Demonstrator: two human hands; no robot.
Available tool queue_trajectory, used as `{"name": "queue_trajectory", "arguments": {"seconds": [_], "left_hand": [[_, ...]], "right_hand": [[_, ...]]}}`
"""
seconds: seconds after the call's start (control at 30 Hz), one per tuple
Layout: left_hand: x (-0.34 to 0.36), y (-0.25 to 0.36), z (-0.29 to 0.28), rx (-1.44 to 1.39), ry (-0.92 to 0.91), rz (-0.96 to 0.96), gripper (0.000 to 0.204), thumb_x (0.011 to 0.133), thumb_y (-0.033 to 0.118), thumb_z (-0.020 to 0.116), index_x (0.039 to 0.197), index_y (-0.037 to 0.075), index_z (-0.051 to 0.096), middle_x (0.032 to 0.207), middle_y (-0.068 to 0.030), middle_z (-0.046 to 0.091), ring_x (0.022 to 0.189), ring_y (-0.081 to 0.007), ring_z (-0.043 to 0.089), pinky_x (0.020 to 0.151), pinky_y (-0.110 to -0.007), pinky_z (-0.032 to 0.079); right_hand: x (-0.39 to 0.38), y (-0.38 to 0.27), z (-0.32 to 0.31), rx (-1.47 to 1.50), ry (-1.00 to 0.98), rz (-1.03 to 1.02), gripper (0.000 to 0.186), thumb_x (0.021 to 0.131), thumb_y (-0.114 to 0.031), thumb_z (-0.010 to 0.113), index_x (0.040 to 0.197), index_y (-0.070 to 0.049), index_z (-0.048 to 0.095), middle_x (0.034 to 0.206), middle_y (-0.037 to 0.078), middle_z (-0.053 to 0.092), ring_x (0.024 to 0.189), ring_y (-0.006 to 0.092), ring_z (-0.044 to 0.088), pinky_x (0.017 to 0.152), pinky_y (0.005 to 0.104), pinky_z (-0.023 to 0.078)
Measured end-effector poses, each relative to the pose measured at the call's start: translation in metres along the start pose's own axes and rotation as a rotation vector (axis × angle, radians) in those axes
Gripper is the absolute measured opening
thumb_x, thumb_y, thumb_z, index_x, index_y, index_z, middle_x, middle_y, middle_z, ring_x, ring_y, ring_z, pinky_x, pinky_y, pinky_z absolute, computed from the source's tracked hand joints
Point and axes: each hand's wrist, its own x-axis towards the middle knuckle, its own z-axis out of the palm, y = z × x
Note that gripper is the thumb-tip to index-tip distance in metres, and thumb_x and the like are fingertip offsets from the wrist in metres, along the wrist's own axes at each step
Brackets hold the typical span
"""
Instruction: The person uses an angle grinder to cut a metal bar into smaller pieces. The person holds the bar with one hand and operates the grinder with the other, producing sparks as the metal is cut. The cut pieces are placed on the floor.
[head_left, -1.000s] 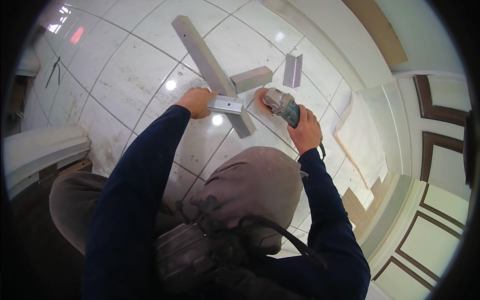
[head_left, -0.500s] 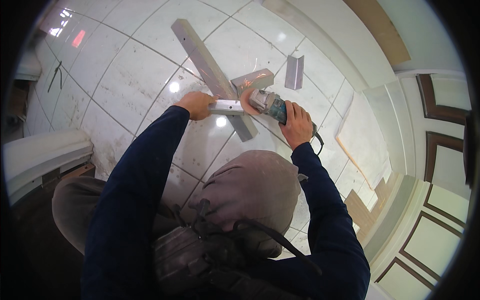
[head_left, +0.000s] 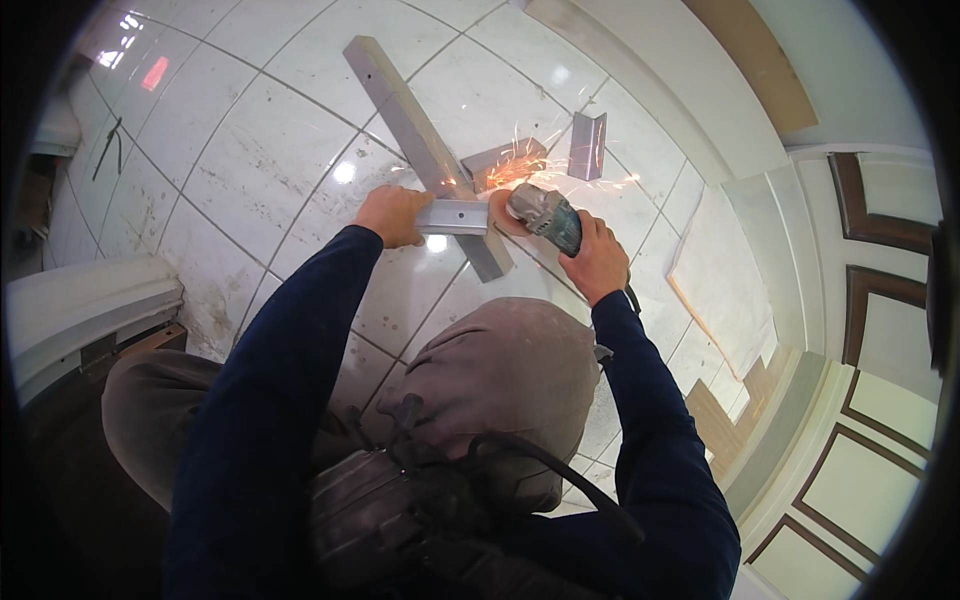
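My right hand (head_left: 597,260) is wrapped round the body of a teal and grey angle grinder (head_left: 553,220). Its reddish disc (head_left: 508,212) meets the right end of a short silver metal angle piece (head_left: 455,216), and orange sparks fly out beyond it. At the piece's other end my left hand (head_left: 392,216) grips it, fingers closed. Beneath the piece lies a long grey metal bar (head_left: 410,120), slanting across the floor. A shorter grey block (head_left: 507,163) rests beside the bar, behind the sparks.
Another angle offcut (head_left: 587,146) lies on the white tiled floor (head_left: 270,130) to the far right. A pale flat sheet (head_left: 728,290) is by the right wall, near panelled cabinet doors (head_left: 868,480). A dark strip (head_left: 108,150) lies far left.
The sparks have grown much brighter and spread wider. My right hand has tilted the grinder and shifted it slightly; my left hand still holds the angle piece in nearly the same place.
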Motion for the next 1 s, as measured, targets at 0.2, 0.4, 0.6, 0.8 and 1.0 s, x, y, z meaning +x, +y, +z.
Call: {"name": "queue_trajectory", "arguments": {"seconds": [0.2, 0.4, 0.6, 0.8, 1.0], "left_hand": [[-0.002, 0.003, 0.006, -0.004, 0.081, 0.02, 0.078, 0.07, 0.031, 0.09, 0.14, 0.01, 0.063, 0.121, -0.0158, 0.075, 0.111, -0.0348, 0.071, 0.097, -0.045, 0.055], [-0.005, 0.005, -0.009, -0.004, -0.016, 0.015, 0.076, 0.073, 0.04, 0.089, 0.14, 0.011, 0.067, 0.118, -0.0173, 0.076, 0.109, -0.0359, 0.071, 0.096, -0.045, 0.055], [0.005, 0.007, -0.031, -0.028, -0.129, 0.018, 0.067, 0.081, 0.051, 0.079, 0.135, 0.013, 0.073, 0.113, -0.0222, 0.076, 0.108, -0.0388, 0.071, 0.095, -0.046, 0.055], [0.015, -0.001, -0.038, -0.233, -0.177, -0.032, 0.06, 0.081, 0.052, 0.079, 0.12, 0.006, 0.078, 0.106, -0.0238, 0.077, 0.101, -0.0381, 0.072, 0.091, -0.044, 0.056], [0.017, 0.004, -0.047, -0.398, -0.216, -0.125, 0.068, 0.081, 0.056, 0.08, 0.111, -0.005, 0.079, 0.089, -0.0167, 0.077, 0.079, -0.028, 0.071, 0.071, -0.04, 0.054]], "right_hand": [[-0.006, 0.002, -0.008, 0.131, -0.122, 0.114, 0.072, 0.076, -0.034, 0.08, 0.139, -0.013, 0.055, 0.125, 0.012, 0.069, 0.111, 0.0324, 0.071, 0.09, 0.0458, 0.059], [-0.01, -0.009, -0.008, 0.198, -0.145, 0.132, 0.071, 0.076, -0.035, 0.08, 0.138, -0.012, 0.056, 0.125, 0.014, 0.071, 0.109, 0.034, 0.072, 0.089, 0.0456, 0.059], [-0.025, -0.003, -0.014, 0.115, 0.058, 0.151, 0.067, 0.078, -0.03, 0.08, 0.138, -0.013, 0.056, 0.124, 0.012, 0.07, 0.111, 0.0332, 0.071, 0.088, 0.0477, 0.058], [-0.024, -0.012, -0.018, 0.139, 0.191, 0.115, 0.066, 0.079, -0.028, 0.081, 0.138, -0.014, 0.055, 0.122, 0.011, 0.068, 0.11, 0.034, 0.069, 0.086, 0.0483, 0.058], [-0.023, -0.014, -0.006, 0.111, 0.199, 0.088, 0.066, 0.078, -0.028, 0.08, 0.137, -0.013, 0.054, 0.116, 0.015, 0.067, 0.104, 0.0367, 0.069, 0.085, 0.0502, 0.058]]}}
